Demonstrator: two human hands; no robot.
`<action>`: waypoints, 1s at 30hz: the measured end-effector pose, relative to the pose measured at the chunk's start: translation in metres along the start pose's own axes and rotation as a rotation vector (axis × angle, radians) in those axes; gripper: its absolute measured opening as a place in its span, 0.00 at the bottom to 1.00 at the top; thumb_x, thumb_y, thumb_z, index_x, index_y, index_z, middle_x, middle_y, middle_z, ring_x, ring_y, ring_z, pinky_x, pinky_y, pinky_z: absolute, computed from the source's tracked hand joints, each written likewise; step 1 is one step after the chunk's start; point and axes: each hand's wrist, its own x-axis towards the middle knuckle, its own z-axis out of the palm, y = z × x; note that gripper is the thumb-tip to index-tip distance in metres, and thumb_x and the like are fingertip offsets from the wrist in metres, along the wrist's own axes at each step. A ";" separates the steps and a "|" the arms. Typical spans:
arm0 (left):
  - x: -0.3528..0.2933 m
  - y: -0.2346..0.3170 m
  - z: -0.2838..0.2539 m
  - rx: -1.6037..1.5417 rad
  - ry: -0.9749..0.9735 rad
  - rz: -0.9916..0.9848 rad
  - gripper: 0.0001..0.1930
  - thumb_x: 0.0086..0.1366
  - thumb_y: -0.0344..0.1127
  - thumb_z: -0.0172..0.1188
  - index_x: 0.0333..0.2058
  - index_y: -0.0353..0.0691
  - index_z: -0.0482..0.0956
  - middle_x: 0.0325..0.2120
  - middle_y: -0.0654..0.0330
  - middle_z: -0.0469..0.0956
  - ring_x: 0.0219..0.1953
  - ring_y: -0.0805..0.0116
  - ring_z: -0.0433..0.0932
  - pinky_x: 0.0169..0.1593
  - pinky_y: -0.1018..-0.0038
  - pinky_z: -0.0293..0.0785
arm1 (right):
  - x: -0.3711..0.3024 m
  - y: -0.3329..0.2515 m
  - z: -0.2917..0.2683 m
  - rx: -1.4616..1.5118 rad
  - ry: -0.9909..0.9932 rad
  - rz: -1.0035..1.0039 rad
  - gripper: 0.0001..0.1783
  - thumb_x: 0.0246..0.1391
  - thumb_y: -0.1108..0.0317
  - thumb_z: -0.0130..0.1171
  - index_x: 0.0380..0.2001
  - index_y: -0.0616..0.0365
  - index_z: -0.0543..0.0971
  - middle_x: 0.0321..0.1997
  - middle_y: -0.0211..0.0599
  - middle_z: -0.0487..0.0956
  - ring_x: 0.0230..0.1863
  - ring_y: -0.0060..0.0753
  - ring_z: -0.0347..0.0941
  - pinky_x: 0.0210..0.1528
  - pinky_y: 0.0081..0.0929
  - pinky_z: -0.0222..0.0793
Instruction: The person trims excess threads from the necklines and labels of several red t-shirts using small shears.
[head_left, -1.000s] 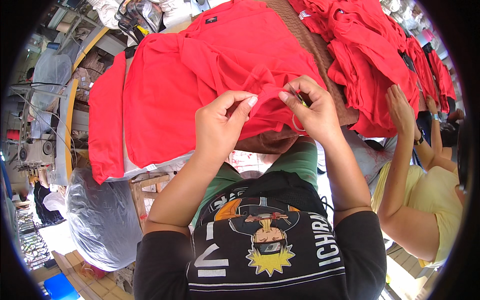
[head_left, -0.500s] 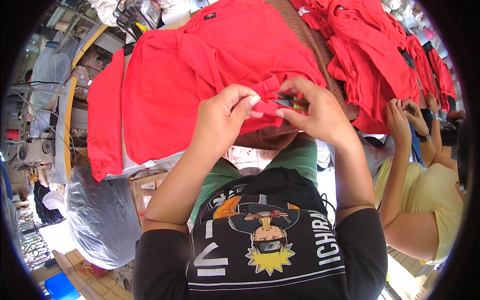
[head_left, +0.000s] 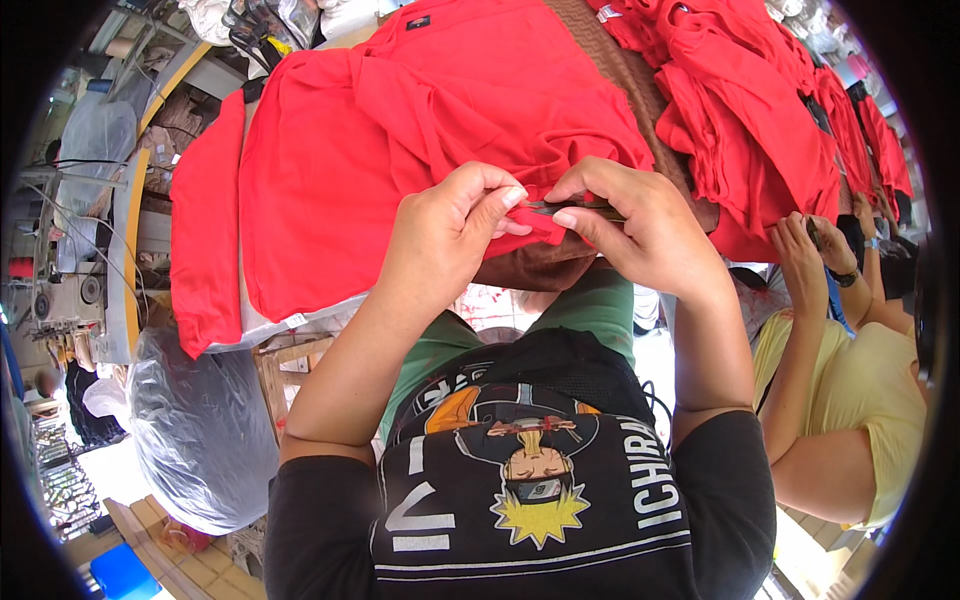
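Red garment (head_left: 330,180), creased; snips (head_left: 546,208) at nr edge, ptg L

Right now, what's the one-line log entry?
left hand: pinches garment | right hand: holds snips, blades toward left hand | right side: red pile

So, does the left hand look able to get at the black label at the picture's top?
Probably yes, with a forward stretch: only red cloth lies between the left hand and the black label, though the fingers seem closed on cloth.
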 end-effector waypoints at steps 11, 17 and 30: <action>-0.001 -0.004 0.002 0.002 -0.018 0.018 0.08 0.68 0.31 0.55 0.38 0.31 0.75 0.29 0.54 0.82 0.35 0.68 0.84 0.36 0.77 0.80 | 0.003 0.000 0.005 0.005 -0.003 -0.026 0.09 0.51 0.69 0.61 0.34 0.59 0.75 0.31 0.41 0.78 0.34 0.45 0.78 0.34 0.35 0.71; 0.000 -0.005 0.003 0.020 -0.021 0.035 0.08 0.67 0.32 0.56 0.38 0.32 0.76 0.29 0.54 0.82 0.34 0.68 0.84 0.36 0.77 0.79 | 0.002 0.003 0.005 -0.007 0.005 -0.051 0.08 0.51 0.70 0.61 0.34 0.59 0.75 0.30 0.40 0.79 0.34 0.45 0.78 0.34 0.35 0.71; -0.009 0.050 -0.048 0.219 -0.246 0.605 0.13 0.61 0.32 0.62 0.19 0.34 0.76 0.22 0.57 0.74 0.24 0.73 0.74 0.28 0.80 0.68 | -0.008 0.008 -0.019 0.114 0.197 0.036 0.12 0.48 0.72 0.65 0.37 0.60 0.77 0.31 0.34 0.78 0.32 0.29 0.75 0.35 0.24 0.69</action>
